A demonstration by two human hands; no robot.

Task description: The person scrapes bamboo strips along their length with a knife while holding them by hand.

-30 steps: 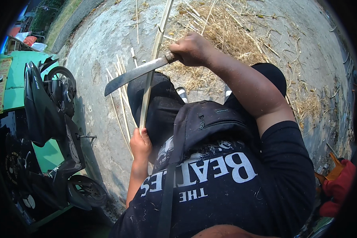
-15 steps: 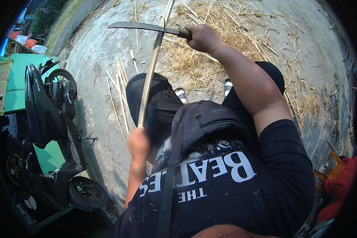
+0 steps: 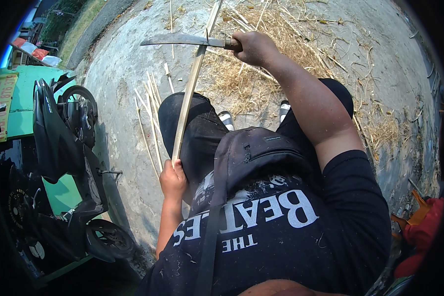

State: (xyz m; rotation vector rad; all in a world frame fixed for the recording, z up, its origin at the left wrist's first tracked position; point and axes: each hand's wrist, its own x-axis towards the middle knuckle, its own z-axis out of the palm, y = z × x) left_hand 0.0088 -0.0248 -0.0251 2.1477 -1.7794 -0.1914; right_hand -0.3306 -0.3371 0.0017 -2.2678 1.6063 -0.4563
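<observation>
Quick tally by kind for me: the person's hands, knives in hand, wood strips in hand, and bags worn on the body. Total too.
Hands: 2 (left hand, right hand)
Knife: 1, in the right hand
Wood strip: 1, in the left hand
Dark bag: 1
Total: 5

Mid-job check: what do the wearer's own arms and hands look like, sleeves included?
The right hand and left hand are bare, with no gloves, and no watch or bracelet shows at either wrist. Both forearms are uncovered. The right sleeve is black, plain and short, ending above the elbow; the left sleeve's hem is unclear.
</observation>
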